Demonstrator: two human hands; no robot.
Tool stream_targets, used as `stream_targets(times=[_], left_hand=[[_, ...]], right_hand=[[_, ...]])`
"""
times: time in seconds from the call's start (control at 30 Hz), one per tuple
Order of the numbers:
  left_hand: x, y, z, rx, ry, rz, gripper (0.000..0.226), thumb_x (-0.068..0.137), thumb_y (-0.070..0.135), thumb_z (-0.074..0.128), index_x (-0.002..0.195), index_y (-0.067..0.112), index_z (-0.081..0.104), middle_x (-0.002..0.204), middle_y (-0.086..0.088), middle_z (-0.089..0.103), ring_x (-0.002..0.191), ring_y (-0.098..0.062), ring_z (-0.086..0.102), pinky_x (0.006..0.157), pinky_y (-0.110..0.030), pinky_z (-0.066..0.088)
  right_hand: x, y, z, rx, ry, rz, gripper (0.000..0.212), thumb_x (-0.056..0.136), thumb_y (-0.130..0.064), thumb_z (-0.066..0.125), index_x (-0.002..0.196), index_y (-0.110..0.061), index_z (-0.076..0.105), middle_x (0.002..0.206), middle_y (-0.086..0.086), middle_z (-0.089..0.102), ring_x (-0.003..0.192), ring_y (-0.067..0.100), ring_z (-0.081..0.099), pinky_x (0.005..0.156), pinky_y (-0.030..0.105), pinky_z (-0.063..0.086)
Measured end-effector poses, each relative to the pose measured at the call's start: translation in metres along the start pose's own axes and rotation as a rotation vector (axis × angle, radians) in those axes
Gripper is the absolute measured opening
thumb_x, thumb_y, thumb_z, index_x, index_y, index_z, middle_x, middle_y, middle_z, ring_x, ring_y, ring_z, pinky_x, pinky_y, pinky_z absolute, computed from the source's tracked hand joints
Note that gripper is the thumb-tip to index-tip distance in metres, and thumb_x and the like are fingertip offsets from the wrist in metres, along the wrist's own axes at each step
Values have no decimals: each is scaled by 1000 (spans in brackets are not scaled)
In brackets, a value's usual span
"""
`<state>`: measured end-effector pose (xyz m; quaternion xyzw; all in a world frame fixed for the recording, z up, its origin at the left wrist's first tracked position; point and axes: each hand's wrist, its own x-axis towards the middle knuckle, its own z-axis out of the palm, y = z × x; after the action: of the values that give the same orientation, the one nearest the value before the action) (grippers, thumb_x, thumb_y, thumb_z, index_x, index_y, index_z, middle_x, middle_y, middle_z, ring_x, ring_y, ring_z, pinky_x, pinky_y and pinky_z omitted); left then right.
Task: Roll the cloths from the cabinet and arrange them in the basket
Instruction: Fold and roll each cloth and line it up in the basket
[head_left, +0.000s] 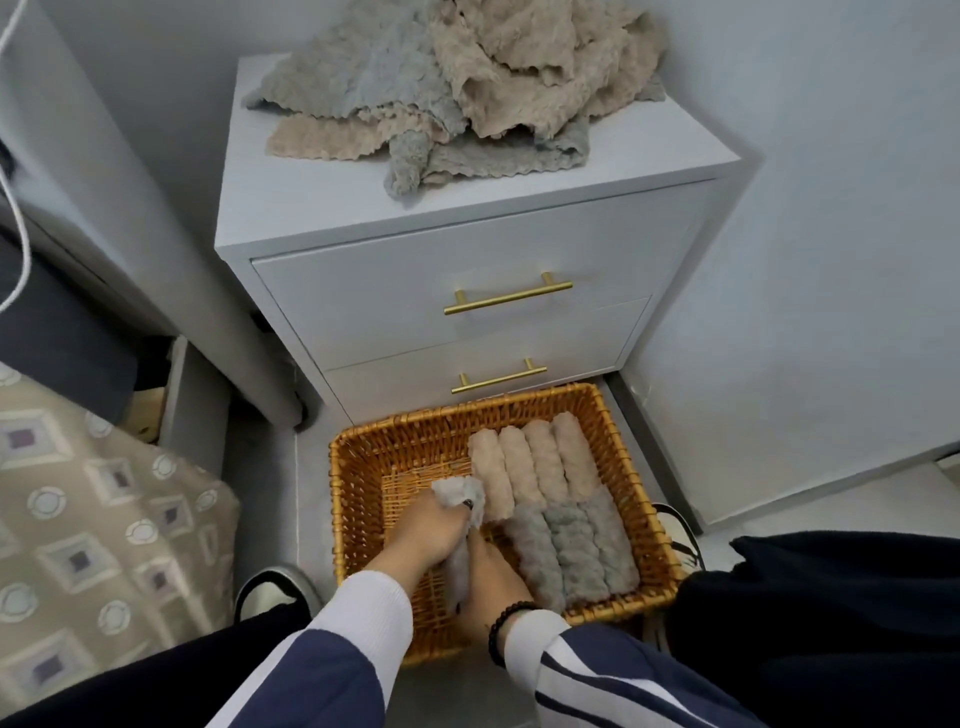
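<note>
The left hand (423, 535) and right hand (491, 577), both inside the wicker basket (358, 525) on the floor, grip one rolled grey cloth (462, 525); their curled fingers are mostly hidden beneath it. To its right lie four beige rolls (530, 462) side by side at the far end, with three grey rolls (571, 551) nearer the person. A loose pile of fluffy, scallop-edged cloths (457, 88), grey and beige, too tangled to count, lies on the white two-drawer cabinet (467, 291), which has two brass bar handles (506, 299).
</note>
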<state>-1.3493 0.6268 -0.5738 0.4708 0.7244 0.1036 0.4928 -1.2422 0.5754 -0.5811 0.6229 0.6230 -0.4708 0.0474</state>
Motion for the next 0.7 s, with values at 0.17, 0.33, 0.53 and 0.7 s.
stream_targets(times=[0.17, 0.33, 0.53, 0.7], left_hand=[[18, -16, 27, 106, 12, -51, 23, 90, 28, 53, 110, 19, 58, 109, -5, 64, 104, -28, 60, 76, -26, 37], [30, -29, 40, 235, -108, -57, 24, 92, 28, 46, 105, 21, 65, 114, -6, 67, 94, -23, 58, 75, -28, 39], [46, -29, 57, 173, -142, -129, 18, 93, 25, 48, 98, 20, 64, 107, -8, 67, 96, -25, 61, 77, -31, 46], [53, -11, 73, -430, -263, -464, 50, 100, 48, 43, 134, 12, 52, 127, -14, 62, 116, -34, 58, 100, -47, 48]], right_hand=[[19, 15, 12, 37, -42, 144, 72, 91, -24, 53, 151, -24, 12, 141, 9, 43, 123, 27, 51, 99, 36, 44], [33, 20, 29, 18, -126, 238, 64, 90, -28, 56, 146, -19, 25, 139, 8, 46, 125, 24, 50, 104, 36, 42], [48, 34, 19, -99, -188, 292, 62, 89, -16, 58, 144, -13, 28, 135, 11, 50, 122, 26, 52, 100, 38, 46], [52, 53, 10, -200, -107, 326, 72, 91, -18, 57, 150, -9, 17, 140, 15, 46, 126, 29, 49, 101, 39, 42]])
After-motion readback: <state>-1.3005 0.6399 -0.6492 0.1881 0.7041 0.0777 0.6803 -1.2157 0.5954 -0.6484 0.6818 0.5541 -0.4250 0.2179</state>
